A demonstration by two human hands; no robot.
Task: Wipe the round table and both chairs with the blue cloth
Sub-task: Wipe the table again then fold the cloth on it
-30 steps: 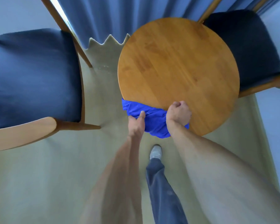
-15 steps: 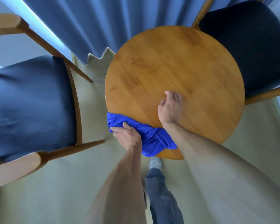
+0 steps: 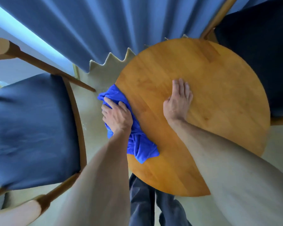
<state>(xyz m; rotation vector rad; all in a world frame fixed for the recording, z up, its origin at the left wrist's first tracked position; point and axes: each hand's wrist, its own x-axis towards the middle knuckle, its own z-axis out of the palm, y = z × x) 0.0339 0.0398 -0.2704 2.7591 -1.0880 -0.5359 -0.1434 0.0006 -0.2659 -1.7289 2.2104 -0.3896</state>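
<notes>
Floor: pale floor [image 3: 95, 144] runs under everything, showing between the furniture.
Legs: dark blue trousers [image 3: 142, 204] at the bottom edge, partly under the near rim of the table.
Left hand: left hand [image 3: 117, 117] sits on the blue cloth [image 3: 138, 144], fingers curled into the fabric and gripping it at the table's left rim.
Cloth position: bunched over the left edge of the round table [image 3: 211, 128], part lying on the wooden top, part hanging off toward the floor; a loose corner trails on the tabletop toward the viewer.
Right hand: right hand [image 3: 179, 101] lies palm down on the bare wood near the middle of the top, fingers straight and together, holding nothing, well apart from the cloth.
Left chair: left chair [image 3: 31, 128], dark blue seat in a wooden frame, stands beside the table, blurred.
Right chair: right chair [image 3: 260, 46], dark seat, tucked at the table's far right side, partly hidden by the top.
Backdrop: blue curtain [image 3: 121, 25] hangs behind, its hem reaching the floor at the far table edge.
</notes>
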